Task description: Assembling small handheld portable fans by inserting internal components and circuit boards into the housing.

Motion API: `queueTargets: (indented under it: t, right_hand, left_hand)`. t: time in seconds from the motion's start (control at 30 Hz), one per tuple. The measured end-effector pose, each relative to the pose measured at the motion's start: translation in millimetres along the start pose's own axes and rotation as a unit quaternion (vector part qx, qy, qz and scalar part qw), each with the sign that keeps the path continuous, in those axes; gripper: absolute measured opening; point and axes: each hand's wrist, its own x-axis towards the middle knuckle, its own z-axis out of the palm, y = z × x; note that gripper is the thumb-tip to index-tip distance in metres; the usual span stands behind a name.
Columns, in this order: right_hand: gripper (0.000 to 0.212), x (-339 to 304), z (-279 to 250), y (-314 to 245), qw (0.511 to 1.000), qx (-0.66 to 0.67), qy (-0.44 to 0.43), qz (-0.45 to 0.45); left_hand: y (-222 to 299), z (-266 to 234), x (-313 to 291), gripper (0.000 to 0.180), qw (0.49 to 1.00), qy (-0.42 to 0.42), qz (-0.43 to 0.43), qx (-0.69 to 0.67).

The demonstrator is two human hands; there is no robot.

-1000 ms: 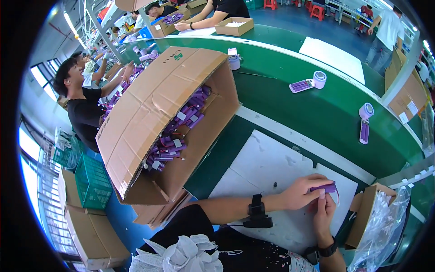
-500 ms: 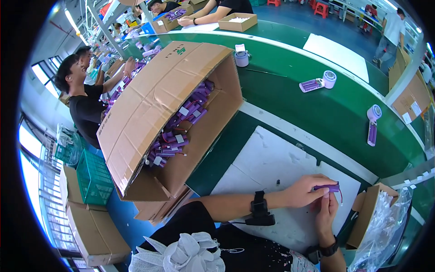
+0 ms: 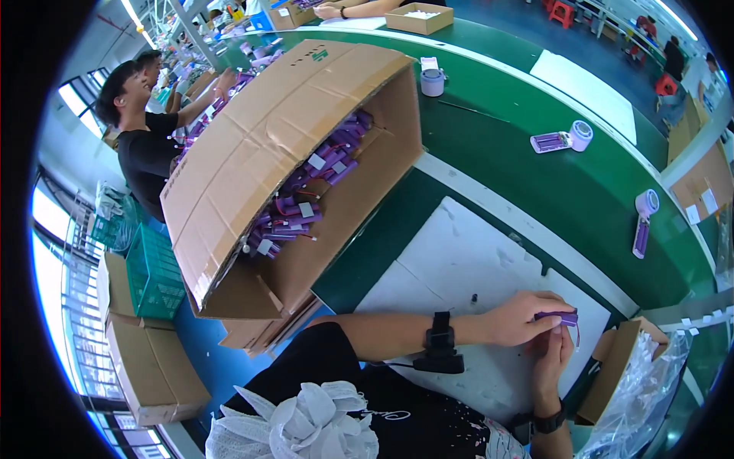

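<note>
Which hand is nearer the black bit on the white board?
Left. The left hand is just right of the black bit; the right hand is farther right and lower in view.

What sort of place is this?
Probably a factory assembly floor. A long green work surface carries matching lilac devices, a big cardboard box holds a heap of purple packs, and another person reaches over more beyond it.
</note>
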Motion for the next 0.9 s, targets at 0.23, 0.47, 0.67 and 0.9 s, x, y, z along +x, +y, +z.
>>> queueTargets:
  t: [0.23,0.47,0.67,0.9]
  right_hand:
    - [0.034,-4,1,-1,1.0,0.011,0.024,0.008]
    - [0.033,-3,2,-7,1.0,0.008,0.013,-0.005]
    - [0.032,-2,2,-7,1.0,0.017,-0.004,-0.013]
    - [0.033,0,5,-9,1.0,0.01,-0.01,-0.024]
  left_hand:
    - [2,3,2,0.035,1.0,-0.014,-0.01,0.011]
    - [3,5,1,0.035,1.0,-0.009,-0.01,-0.002]
    - [9,0,2,0.036,0.999,-0.009,-0.043,-0.031]
    - [7,1,2,0.036,0.999,-0.006,-0.037,-0.033]
